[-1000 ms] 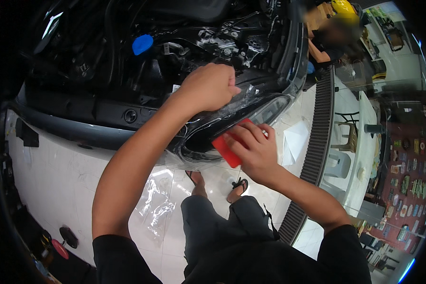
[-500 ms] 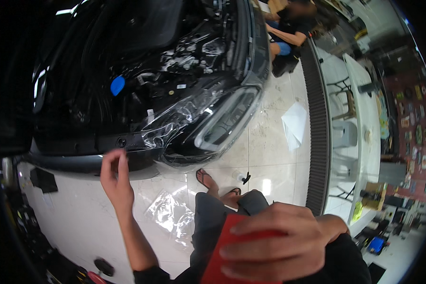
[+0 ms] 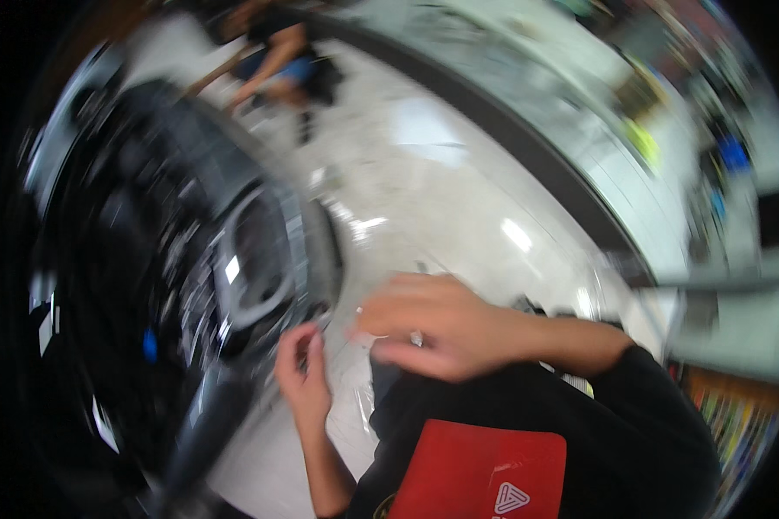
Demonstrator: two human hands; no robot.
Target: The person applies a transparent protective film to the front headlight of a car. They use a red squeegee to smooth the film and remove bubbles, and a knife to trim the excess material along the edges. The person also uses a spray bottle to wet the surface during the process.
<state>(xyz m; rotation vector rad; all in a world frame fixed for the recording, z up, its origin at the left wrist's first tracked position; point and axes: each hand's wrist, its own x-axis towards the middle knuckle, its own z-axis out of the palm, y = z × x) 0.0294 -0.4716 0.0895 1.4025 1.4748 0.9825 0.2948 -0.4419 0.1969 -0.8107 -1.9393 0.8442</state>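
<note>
My left hand [image 3: 305, 376] is beside the lower front corner of a dark car [image 3: 186, 164], close to its headlight [image 3: 260, 251]. Its thumb and forefinger come together in a pinch; anything between them is too small to make out. Just right of it, my right hand [image 3: 437, 329] reaches leftward across the front of me, its fingers smeared by motion. Low in the picture, a flat red card [image 3: 485, 471] with rounded corners shows in front of my dark shirt. Neither hand is on the card, and what supports it is out of sight.
At the far left a person [image 3: 277, 52] in a dark top and blue shorts crouches by the car. White paper [image 3: 426, 130] lies on the pale tiled floor [image 3: 381, 199]. A dark ribbed strip [image 3: 528, 143] and a long white table [image 3: 597, 112] run along the right.
My right hand has let go of the red card and moved forward to near my left hand. The view has swung right, so the car now sits farther left.
</note>
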